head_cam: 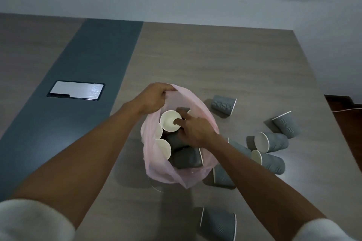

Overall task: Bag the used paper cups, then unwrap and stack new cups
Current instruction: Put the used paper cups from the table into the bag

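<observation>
A thin pink plastic bag (156,170) stands open in the middle of the table with several grey paper cups (186,158) inside. My left hand (152,98) pinches the bag's far rim and holds it up. My right hand (194,129) reaches into the bag's mouth and grips a grey cup with a white inside (169,120), thumb over its rim. More grey cups lie on their sides to the right of the bag: one at the back (223,104), one further right (286,124), two close together (271,142), and one by the near edge (218,223).
The wooden table (215,60) has a dark grey strip (82,84) down its left part with a silver cable hatch (76,90). The table's right edge runs close past the loose cups, with dark floor (348,115) beyond it. A pale wall stands behind.
</observation>
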A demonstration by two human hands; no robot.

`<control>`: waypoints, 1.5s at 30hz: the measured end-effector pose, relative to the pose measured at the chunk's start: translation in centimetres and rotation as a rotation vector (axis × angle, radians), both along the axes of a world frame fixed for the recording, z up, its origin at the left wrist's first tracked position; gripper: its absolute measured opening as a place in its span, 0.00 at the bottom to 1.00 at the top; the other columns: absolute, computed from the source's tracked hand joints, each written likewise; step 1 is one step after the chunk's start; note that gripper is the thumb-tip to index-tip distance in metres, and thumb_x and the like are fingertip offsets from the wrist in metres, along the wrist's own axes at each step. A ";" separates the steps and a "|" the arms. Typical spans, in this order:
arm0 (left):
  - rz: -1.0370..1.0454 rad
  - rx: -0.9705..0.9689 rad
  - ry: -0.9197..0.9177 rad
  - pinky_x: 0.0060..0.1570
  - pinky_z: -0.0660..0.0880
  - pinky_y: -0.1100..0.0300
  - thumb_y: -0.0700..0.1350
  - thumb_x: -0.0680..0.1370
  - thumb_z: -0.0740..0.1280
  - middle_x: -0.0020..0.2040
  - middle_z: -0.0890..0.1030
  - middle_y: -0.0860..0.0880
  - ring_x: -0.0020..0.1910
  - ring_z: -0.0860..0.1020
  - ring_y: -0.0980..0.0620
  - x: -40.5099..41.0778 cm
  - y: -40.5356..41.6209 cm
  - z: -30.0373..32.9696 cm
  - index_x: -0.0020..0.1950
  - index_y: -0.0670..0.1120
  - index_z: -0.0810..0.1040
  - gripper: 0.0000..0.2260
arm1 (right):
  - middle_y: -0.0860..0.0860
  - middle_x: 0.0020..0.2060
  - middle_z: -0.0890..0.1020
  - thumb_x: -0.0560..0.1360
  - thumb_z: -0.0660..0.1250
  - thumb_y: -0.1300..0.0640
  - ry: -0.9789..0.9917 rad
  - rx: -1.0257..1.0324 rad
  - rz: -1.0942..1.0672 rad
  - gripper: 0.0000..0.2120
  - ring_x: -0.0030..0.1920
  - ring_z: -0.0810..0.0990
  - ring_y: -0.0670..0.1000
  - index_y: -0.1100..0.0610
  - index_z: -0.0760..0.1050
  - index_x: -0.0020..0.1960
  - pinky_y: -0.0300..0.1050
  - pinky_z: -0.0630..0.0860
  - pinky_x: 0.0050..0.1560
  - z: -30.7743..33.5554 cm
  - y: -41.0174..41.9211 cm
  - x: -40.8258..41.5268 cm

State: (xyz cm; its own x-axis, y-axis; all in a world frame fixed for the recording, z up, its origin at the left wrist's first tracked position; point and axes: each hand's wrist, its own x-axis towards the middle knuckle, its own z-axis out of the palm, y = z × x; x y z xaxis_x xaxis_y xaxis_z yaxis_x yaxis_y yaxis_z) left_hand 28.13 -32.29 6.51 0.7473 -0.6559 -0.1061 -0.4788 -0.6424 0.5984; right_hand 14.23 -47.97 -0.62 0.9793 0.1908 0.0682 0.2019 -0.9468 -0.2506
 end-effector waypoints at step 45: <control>-0.022 0.007 -0.031 0.75 0.65 0.44 0.52 0.74 0.73 0.80 0.61 0.48 0.78 0.64 0.47 -2.9 3.4 0.4 0.69 0.56 0.79 0.22 | 0.59 0.49 0.79 0.72 0.61 0.63 -0.294 0.191 -0.628 0.11 0.46 0.76 0.62 0.60 0.74 0.53 0.53 0.71 0.43 2.5 -2.8 -5.5</control>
